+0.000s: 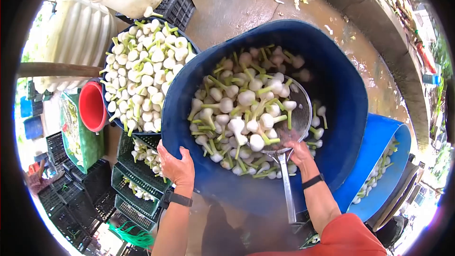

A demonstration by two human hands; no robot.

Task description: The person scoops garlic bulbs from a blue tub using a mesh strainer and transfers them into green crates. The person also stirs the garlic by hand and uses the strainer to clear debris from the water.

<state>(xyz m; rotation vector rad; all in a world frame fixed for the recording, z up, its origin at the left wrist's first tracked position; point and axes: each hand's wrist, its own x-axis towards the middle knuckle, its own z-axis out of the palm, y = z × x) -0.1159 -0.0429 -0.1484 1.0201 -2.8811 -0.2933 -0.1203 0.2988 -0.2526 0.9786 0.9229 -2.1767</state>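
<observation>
A big blue tub (348, 83) stands before me, with many white garlic bulbs (227, 104) with short green stems inside it. My right hand (297, 151) reaches into the tub and grips a metal mesh strainer (303, 114) where its rim meets the long handle. Garlic bulbs cover much of the strainer's mesh. My left hand (177, 167) is at the tub's lower left wall, thumb up and fingers apart, holding nothing; it overlaps the edge of a dark green crate (128, 147) in this view. Each wrist wears a dark band.
Left of the tub, a round container is heaped with garlic bulbs (142, 73), beside a red bucket (92, 106). Stacked crates (121, 180) with some bulbs stand below. A light blue tub (400, 161) with bulbs is at right. Wet floor (227, 0) and a concrete curb (365, 9) lie beyond.
</observation>
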